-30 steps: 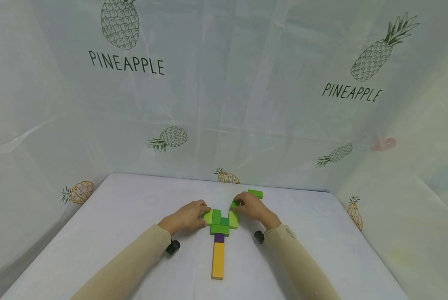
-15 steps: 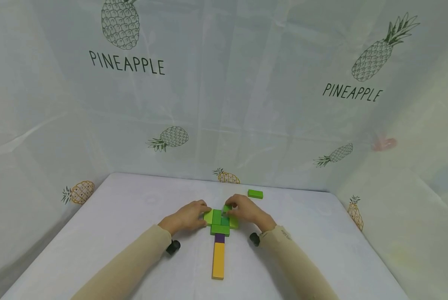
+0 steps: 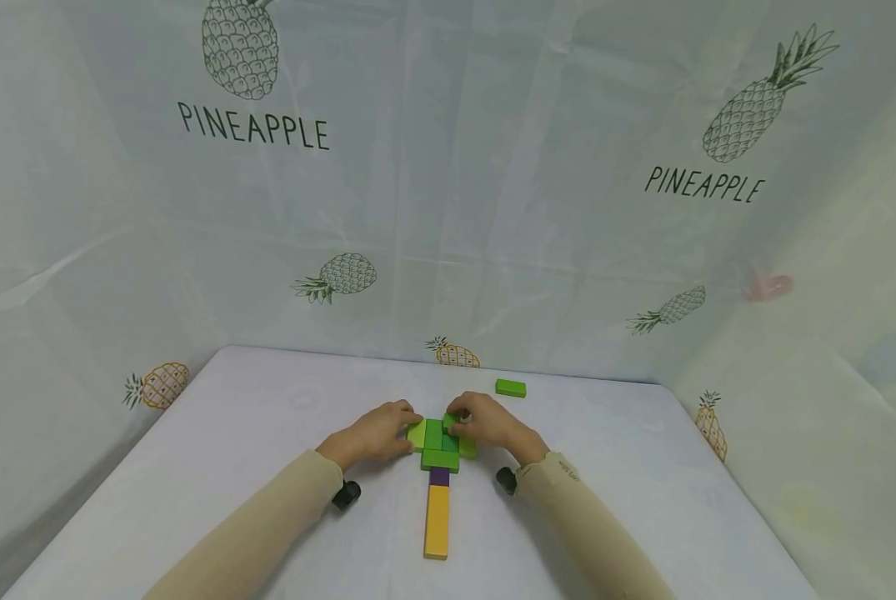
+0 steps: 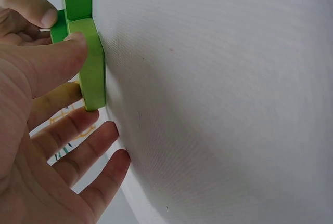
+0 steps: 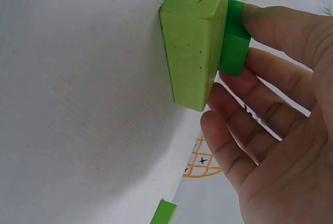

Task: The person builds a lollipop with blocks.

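Green wooden blocks lie together on the white table, with my hands on either side. At the left edge of the group my left hand [image 3: 372, 432] pinches a light green block [image 4: 93, 70] between thumb and fingers. My right hand [image 3: 495, 422] pinches a green block [image 5: 235, 52] at the far side, between the upright green block [image 3: 432, 435] and a second light green block [image 5: 188, 57]. A darker green block [image 3: 450, 443] and a crosswise green block [image 3: 440, 460] sit nearer. Below them a purple block [image 3: 439, 477] and a long yellow-orange block [image 3: 436, 523] form a stem.
A loose green block [image 3: 511, 388] lies near the table's back edge, beyond my right hand. A white curtain [image 3: 493, 208] printed with pineapples rises behind and beside the table [image 3: 282, 383]. Black wrist devices [image 3: 347, 496] hang under both sleeves.
My right hand has moved left and slightly nearer with the green block, from beyond the right light green block into the group's far side. My left hand stays put.
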{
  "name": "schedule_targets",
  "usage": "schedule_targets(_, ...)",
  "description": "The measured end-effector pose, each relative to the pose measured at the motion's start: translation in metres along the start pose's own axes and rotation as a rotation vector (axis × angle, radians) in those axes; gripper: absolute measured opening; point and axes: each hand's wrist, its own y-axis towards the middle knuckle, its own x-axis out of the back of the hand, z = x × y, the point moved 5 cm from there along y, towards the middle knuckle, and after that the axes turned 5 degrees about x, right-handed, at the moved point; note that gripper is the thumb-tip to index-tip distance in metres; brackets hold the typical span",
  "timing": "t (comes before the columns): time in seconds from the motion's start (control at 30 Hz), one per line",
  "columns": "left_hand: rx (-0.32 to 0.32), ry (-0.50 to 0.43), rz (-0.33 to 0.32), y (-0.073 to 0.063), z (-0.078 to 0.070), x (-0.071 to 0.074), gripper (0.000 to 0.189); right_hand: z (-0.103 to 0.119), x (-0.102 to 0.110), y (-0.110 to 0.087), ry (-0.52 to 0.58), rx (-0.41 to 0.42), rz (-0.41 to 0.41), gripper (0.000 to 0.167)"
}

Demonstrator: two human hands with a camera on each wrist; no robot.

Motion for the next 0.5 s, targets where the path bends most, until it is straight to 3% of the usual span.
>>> schedule_targets(0.5, 0.007, -0.005, 0.004, -0.0019, -0.0008, 0.0008, 0.049, -0.004, -0.0063, 0.0006, 0.04, -0.021, 0.041, 0.027)
